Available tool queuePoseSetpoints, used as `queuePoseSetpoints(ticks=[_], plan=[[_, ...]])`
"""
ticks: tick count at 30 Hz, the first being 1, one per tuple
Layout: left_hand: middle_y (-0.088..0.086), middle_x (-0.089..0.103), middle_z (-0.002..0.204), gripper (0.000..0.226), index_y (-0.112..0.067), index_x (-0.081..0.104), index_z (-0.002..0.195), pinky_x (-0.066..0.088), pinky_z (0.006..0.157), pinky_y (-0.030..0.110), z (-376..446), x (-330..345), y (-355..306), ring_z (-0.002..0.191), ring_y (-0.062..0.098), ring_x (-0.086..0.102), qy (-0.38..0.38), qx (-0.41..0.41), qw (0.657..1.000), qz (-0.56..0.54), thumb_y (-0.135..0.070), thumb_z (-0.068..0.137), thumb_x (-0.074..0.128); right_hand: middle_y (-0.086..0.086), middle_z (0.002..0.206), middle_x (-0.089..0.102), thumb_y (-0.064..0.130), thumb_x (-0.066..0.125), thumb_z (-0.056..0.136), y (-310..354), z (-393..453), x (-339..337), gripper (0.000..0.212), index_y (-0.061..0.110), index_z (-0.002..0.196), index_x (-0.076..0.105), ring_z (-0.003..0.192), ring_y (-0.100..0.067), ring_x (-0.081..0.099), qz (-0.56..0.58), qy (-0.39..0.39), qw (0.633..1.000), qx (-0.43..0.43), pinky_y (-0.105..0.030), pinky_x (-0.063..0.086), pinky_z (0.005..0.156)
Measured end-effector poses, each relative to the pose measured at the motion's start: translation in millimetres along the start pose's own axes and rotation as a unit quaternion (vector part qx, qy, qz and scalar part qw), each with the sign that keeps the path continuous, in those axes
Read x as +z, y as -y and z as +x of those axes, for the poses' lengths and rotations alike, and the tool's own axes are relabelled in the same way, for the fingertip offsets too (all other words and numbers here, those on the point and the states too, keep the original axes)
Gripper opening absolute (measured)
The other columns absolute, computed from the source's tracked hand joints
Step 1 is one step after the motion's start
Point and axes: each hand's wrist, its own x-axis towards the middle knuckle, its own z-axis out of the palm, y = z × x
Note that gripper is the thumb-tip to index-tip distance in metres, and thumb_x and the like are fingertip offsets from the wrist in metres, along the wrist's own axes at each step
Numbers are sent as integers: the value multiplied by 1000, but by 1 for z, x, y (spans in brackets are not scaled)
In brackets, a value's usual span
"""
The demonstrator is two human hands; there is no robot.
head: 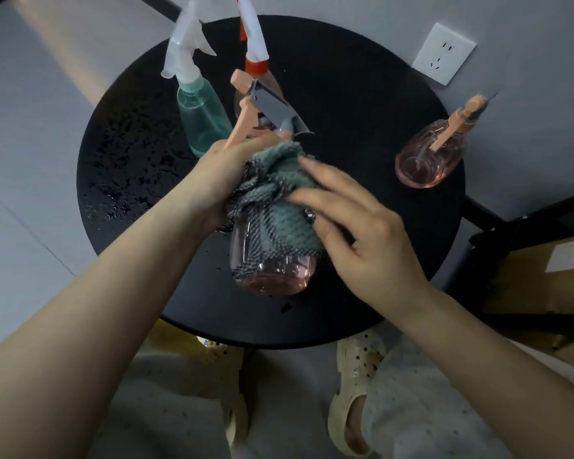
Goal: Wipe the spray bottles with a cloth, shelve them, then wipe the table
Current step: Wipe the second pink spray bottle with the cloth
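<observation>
Left hand (222, 173) gripped the neck of a pink spray bottle (272, 273) above the near tabletop (362, 134). Right hand (371, 233), fingers (315, 167) spread, pressed a green cloth (279, 200) onto it. Teal bottle (201, 117) stood far left, second pink bottle (428, 157) far right.

Dim, cool light, wide-angle edge distortion, soft focus
</observation>
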Motion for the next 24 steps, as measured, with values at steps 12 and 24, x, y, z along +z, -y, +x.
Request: queuePoseSetpoints(ticks=[12, 24], plan=[[12, 64, 97, 13, -34, 75, 67, 48, 84, 41, -3, -5, -8, 84, 26, 60, -32, -21, 998, 40, -28, 79, 71, -3, 131, 58, 21, 55, 96, 2, -9, 8, 28, 13, 122, 63, 131, -28, 44, -177, 111, 936, -283, -46, 34, 110], [15, 67, 105, 12, -23, 72, 90, 48, 93, 47, 4, -1, 0, 93, 28, 64, -36, -47, 998, 30, -30, 81, 68, 2, 140, 45, 5, 50, 94, -1, 1, 3, 39, 12, 132, 50, 135, -10, 39, 123, -1, 990, 64, -22, 31, 111]])
